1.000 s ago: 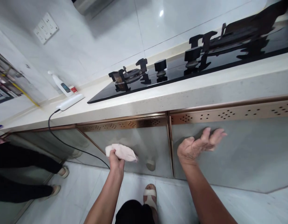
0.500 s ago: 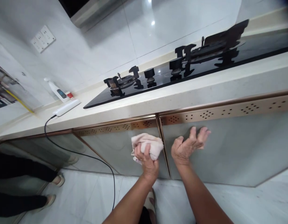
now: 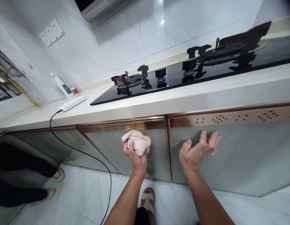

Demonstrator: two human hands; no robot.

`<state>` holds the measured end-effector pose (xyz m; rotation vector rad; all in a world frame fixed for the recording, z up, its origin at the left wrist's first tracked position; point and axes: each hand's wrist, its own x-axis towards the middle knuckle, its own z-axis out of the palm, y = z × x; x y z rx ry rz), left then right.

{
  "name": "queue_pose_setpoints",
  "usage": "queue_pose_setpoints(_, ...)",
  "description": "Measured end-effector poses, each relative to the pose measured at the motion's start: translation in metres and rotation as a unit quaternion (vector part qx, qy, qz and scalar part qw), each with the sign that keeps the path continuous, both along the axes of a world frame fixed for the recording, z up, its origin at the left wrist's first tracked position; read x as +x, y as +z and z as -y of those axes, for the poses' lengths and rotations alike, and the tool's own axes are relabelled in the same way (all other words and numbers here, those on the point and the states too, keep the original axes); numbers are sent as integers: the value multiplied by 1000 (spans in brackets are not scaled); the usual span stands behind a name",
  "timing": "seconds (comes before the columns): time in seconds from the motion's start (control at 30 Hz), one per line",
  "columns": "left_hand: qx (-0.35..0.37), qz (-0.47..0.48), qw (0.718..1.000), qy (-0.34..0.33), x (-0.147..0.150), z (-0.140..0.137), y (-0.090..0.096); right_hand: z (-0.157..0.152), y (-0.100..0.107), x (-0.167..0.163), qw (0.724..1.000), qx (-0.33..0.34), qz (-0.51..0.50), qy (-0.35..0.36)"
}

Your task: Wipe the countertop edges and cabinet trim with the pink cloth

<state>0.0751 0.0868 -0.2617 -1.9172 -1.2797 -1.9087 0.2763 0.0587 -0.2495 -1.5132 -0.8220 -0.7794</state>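
Note:
My left hand (image 3: 136, 157) grips a bunched, pale pink cloth (image 3: 138, 142) against the grey-green cabinet door (image 3: 107, 145) left of the centre seam. The cloth lies just under the copper-coloured strip (image 3: 124, 126) with small holes along the door's top. To the right, my right hand (image 3: 198, 151) is held with fingers spread at the neighbouring cabinet door (image 3: 248, 156), nothing in it. Its fingertips are close to that door; whether they press on it I cannot tell.
Above the doors runs a pale countertop (image 3: 135, 109) with a black gas hob (image 3: 159, 86). A white bottle (image 3: 63, 87), a small red-and-white container (image 3: 74, 91) and a white device (image 3: 73, 103) stand left; its black cable (image 3: 88, 156) hangs down. Another person's legs (image 3: 25, 159) are at far left.
My left hand has moved the cloth leftward across its door, away from the centre seam. My right hand stays spread at the other door. The view has shifted slightly.

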Motion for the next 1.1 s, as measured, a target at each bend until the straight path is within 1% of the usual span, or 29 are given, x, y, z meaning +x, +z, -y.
queue_pose_setpoints(0.07, -21, 64, 998, 15, 0, -2, 7, -1, 0, 0, 1000, 6, 1, -2)
queue_pose_setpoints(0.17, -58, 103, 993, 13, 2, 1, 12, -2, -2, 1, 1000, 13, 1, -1)
queue_pose_setpoints(0.27, -81, 114, 990, 5, 2, 3, 10, 0, -3, 1, 1000, 7, -11, 13)
queue_pose_setpoints(0.5, -121, 154, 981, 11, -8, 2, 1, 8, -4, 4, 998, -1, -36, 54)
queue_pose_setpoints(0.57, -124, 167, 978, 17, -7, 3, 0, 8, -3, 5, 998, 1, -33, 57)
queue_pose_setpoints(0.7, -129, 162, 978, 29, -3, 4, -3, 10, 2, 2, 998, 11, -8, 59)
queue_pose_setpoints(0.8, -148, 174, 973, 33, 2, 5, -3, 15, 7, -9, 997, 28, 3, 71)
queue_pose_setpoints(0.83, -153, 182, 971, 32, 3, 6, -1, 17, 8, -16, 995, 27, 1, 95)
queue_pose_setpoints(0.87, -158, 190, 969, 29, 4, 7, 0, 19, 8, -25, 991, 20, -5, 134)
queue_pose_setpoints(0.9, -162, 198, 966, 24, 5, 9, 3, 21, 7, -35, 982, 6, -10, 189)
queue_pose_setpoints(0.93, -168, 205, 964, 16, 6, 10, 5, 22, 5, -46, 967, -16, -12, 256)
queue_pose_setpoints(1.0, -186, 211, 960, -1, 9, 15, 8, 24, 0, -68, 919, -76, -1, 386)
queue_pose_setpoints(1.03, -194, 208, 959, -11, 11, 18, 8, 26, -3, -78, 894, -108, 3, 435)
queue_pose_setpoints(1.07, -199, 199, 959, -22, 14, 21, 7, 27, -5, -87, 873, -138, 0, 468)
queue_pose_setpoints(1.1, -198, 184, 962, -31, 17, 24, 6, 28, -7, -93, 858, -161, -12, 488)
